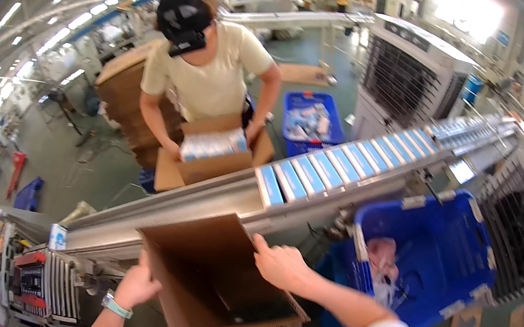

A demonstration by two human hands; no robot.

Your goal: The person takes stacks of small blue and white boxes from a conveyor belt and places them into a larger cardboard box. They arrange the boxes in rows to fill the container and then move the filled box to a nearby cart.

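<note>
An open cardboard box [192, 249] tilts toward me in front of the conveyor, its brown inside walls showing and its bottom in shadow. My left hand [138, 285], with a watch at the wrist, grips the box's left side. On the far right rim, my right hand [283, 266] is closed over the edge, some of its fingers hidden behind the cardboard. Beyond the box, a row of blue-and-white cartons [326, 171] stands side by side on the conveyor [227, 203]. The nearest carton is a little to the right of my right hand's far side.
Across the conveyor, a co-worker holds a cardboard box [195, 170] packed with small cartons. Blue bins [426, 260] stand at right and behind the belt [314, 124]. A single carton [58, 237] sits at the conveyor's left end. Large air coolers [406, 70] stand farther right.
</note>
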